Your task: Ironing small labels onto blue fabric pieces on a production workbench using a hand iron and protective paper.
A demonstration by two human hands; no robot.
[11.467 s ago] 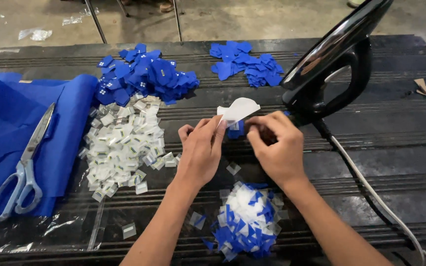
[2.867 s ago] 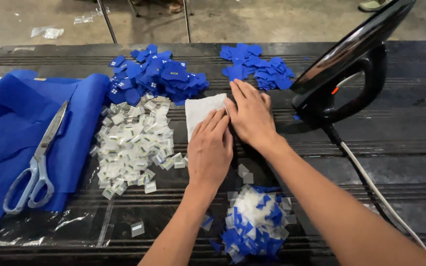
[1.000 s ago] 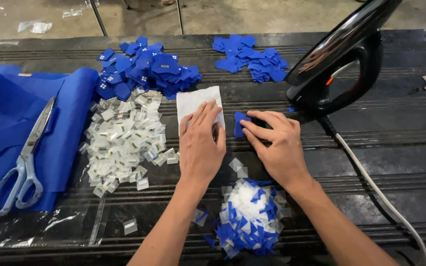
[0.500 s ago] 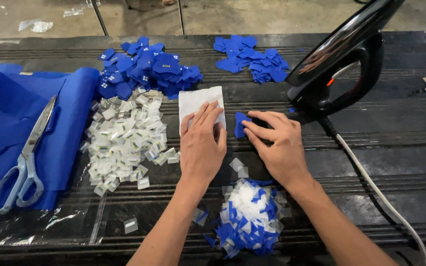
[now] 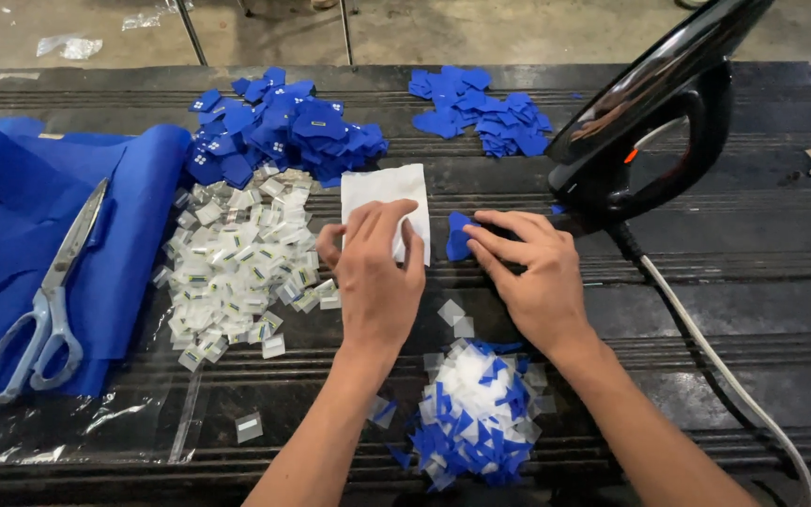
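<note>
My left hand (image 5: 376,272) lies flat on a white rectangular cloth (image 5: 379,192) on the black slatted table (image 5: 753,235), fingers spread over its lower half. My right hand (image 5: 532,272) rests just to the right, its fingertips pressing a small blue fabric piece (image 5: 457,237) against the table. A black clothes iron (image 5: 654,113) stands tilted right behind the right hand, its cord (image 5: 715,366) trailing toward me.
A heap of small white labels (image 5: 232,263) lies left of my hands. Blue fabric pieces are piled at the back (image 5: 283,131) and back right (image 5: 481,108). Blue and white scraps (image 5: 471,413) sit between my forearms. Scissors (image 5: 44,300) lie on blue cloth (image 5: 11,216) at left.
Both hands have stayed almost in place over the last second; before that they came down from smoothing the white cloth, and the right hand took to the blue piece.
</note>
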